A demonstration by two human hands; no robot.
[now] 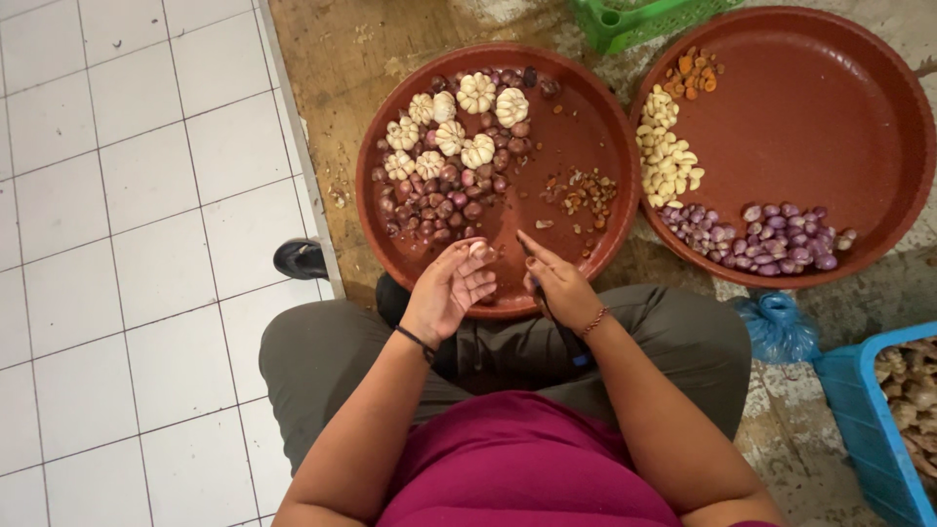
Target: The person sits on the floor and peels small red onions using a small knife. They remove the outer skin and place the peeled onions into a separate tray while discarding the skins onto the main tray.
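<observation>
A home or small food-prep kitchen, worked at floor level: white floor tiles (127,224), round red trays (576,127) of garlic bulbs (454,127) and shallots (434,200), plastic crates (864,420) nearby.

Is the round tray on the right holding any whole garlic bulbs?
No, the right tray holds only loose peeled garlic cloves, peeled shallots and a few orange bits; the whole garlic bulbs lie in the left tray.
</observation>
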